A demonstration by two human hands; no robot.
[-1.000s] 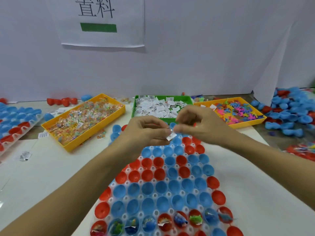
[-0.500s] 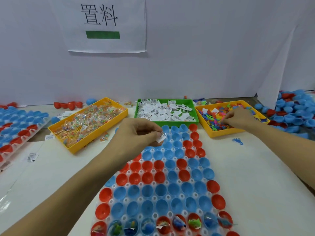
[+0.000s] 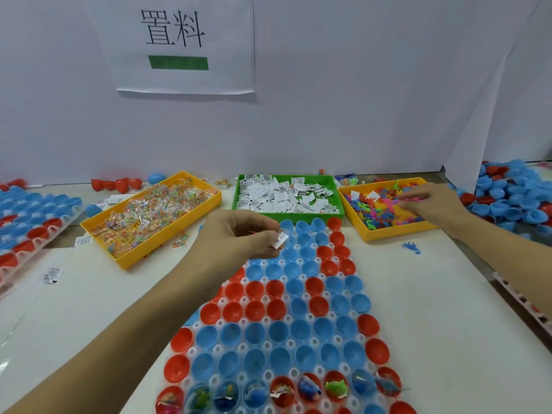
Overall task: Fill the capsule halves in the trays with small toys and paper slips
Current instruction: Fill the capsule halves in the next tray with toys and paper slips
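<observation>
The left hand [image 3: 239, 234] is curled and pinches one small white paper slip [image 3: 280, 238] between thumb and fingertips, above the far end of the capsule tray [image 3: 343, 348]. The print on this slip is too small to read. The right hand [image 3: 430, 201] reaches into the right yellow bin [image 3: 388, 234], with its fingers bent down onto the coloured plastic toys [image 3: 385, 213]; if it already grips one, I cannot tell.

The tray lies in the middle of the table and holds red and blue capsule halves [image 3: 280, 327] in rows, open side up. The near row is cut off by the lower edge, so I cannot count all of them. In the nearest full row about nine halves already have a toy inside, and at least two of these also show a slip.

There are three bins at the far side: the left yellow bin [image 3: 131, 258] with small wrapped items, the green bin [image 3: 239, 189] with many white slips, and the right yellow one. One blue toy [image 3: 412, 248] lies alone on the table near the right bin.

On the wall hangs a white sign [image 3: 185, 43] with two printed characters, 置料, and a green bar under them.

A second tray [image 3: 33, 222] is cut off at the left edge. A pile of loose capsule halves [image 3: 513, 201] at the far right is partly hidden behind a white panel.
</observation>
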